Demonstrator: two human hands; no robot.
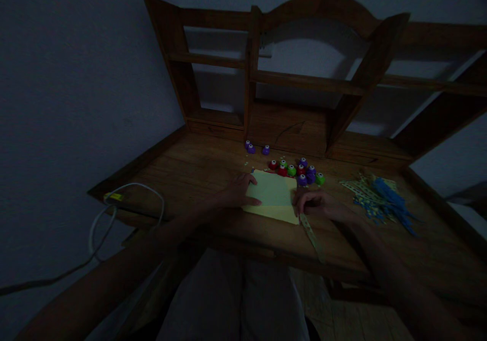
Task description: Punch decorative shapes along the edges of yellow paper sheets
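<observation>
Where the patterned strip (312,235) trails: from the right fingers toward five o'clock, nearly to the front edge of the surface (190,178); keeping it untwisted would likely help.
Right hand (319,204): at three o'clock of the pale sheets (269,191), grip drawn nearly closed, apparently pinching the strip's upper end; a light pinch seems best.
Pale sheets: flat between both hands, green over yellow; best kept square to each other.
Left hand (239,191): at nine o'clock, grip spread wide, thumb and fingers resting on the paper; even, gentle pressure should prevent skidding.
Coloured pieces (291,170): from twelve to two o'clock, close behind; elbow room matters.
Blue and yellow scraps (384,196): three o'clock, well apart.
</observation>
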